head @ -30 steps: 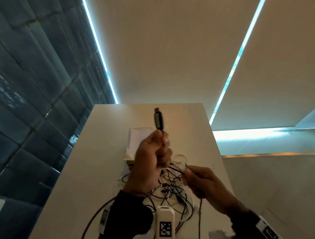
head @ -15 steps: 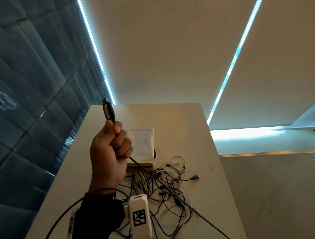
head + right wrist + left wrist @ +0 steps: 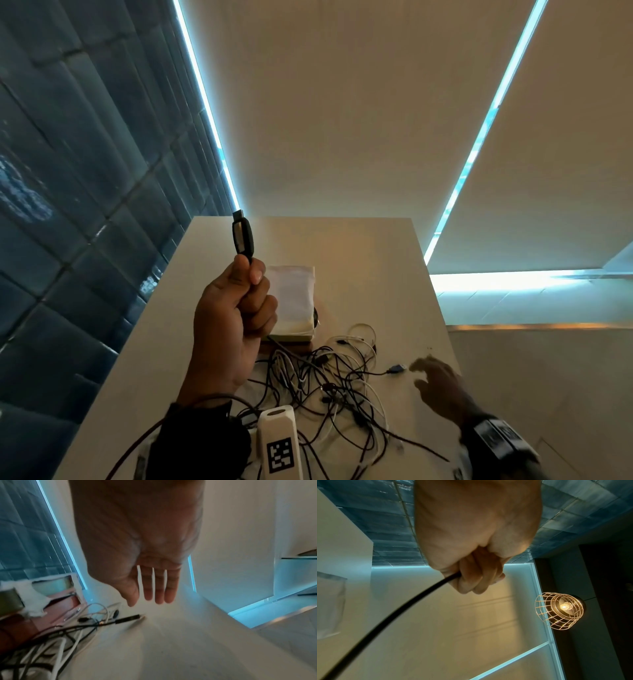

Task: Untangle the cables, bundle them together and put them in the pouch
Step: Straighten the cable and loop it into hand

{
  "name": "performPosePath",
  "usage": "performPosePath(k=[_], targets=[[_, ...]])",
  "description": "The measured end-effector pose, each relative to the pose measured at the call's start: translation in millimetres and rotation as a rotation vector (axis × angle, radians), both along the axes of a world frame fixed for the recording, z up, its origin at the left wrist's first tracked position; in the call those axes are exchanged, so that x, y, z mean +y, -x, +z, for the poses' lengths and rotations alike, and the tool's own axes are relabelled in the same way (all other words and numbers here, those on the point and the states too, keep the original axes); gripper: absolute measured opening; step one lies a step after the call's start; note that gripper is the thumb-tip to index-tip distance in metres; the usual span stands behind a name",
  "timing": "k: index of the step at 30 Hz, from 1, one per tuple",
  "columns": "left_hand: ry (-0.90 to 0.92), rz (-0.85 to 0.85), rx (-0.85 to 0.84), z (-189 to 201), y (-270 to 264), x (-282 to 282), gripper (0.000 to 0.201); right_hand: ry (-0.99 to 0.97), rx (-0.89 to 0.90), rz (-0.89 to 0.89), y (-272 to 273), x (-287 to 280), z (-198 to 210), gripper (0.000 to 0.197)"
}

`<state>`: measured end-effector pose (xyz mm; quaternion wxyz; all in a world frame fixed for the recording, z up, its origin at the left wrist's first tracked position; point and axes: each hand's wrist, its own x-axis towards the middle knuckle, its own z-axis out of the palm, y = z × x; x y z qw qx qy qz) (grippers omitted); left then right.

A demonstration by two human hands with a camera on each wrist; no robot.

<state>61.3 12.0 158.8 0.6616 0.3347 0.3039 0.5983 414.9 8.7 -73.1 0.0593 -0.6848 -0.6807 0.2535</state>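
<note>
My left hand (image 3: pixel 236 315) is raised in a fist and grips a thick black cable (image 3: pixel 399 609) just below its black plug (image 3: pixel 242 237), which points up. The cable runs down from the fist past my wrist. A tangle of black and white cables (image 3: pixel 329 387) lies on the white table (image 3: pixel 376 260) in front of me. A white pouch (image 3: pixel 293 294) rests on a flat pad beyond the tangle. My right hand (image 3: pixel 435 377) hovers open, fingers straight, just right of a USB plug (image 3: pixel 397 369) lying at the tangle's right side (image 3: pixel 130 618).
A white tagged device (image 3: pixel 279 442) sits on my left wrist over the near part of the tangle. The table's right edge (image 3: pixel 435 301) drops to a lit floor. Dark tiled wall (image 3: pixel 85 171) runs along the left. A caged lamp (image 3: pixel 559 611) hangs overhead.
My left hand swung the plug left and then back toward the middle, still raised. My right hand let go of the tangle, left the view, and came back open near the USB plug.
</note>
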Motion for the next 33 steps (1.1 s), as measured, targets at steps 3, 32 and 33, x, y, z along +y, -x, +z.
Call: performPosePath(k=[3, 32, 33], targets=[[0.021, -0.008, 0.029, -1.2, 1.7, -2.9, 0.033, 0.044, -0.019, 0.039, 53.9, -0.9, -20.2, 0.044], [0.001, 0.001, 0.639, -21.3, -35.0, -15.9, 0.03, -0.153, 1.408, 0.024, 194.1, -1.3, 174.9, 0.027], [0.012, 0.025, 0.635, -20.4, -33.2, -16.5, 0.03, -0.145, 1.41, 0.028, 196.1, -2.2, 174.5, 0.027]])
